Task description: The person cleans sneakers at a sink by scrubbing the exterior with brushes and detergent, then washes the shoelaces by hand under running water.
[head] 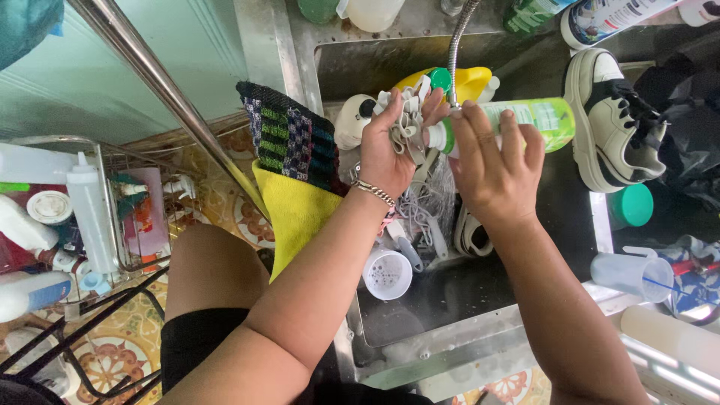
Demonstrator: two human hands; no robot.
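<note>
Seen from above, over a steel sink (375, 56). Left hand (390, 146) clenched around a bunch of pale shoelaces (407, 112), raised above the basin, a chain bracelet (373, 193) at the wrist. Right hand (495, 161) wrapped around a green bottle (529, 116) lying sideways, its white nozzle end just beside the laces. Directly above both hands, a flexible metal tap hose (457, 45). Behind the hands, a yellow bottle with a green cap (469, 79). In the basin below, more loose laces, a white cup (388, 274) and part of a shoe. On the right rim of the sink, a cream sneaker with black laces (611, 120), resting on its side, and near it a teal lid (632, 204). Draped over the left rim, a checked cloth on top of a yellow cloth (296, 210). Far left, a wire rack (105, 161) with white bottles; patterned tile floor beneath.
</note>
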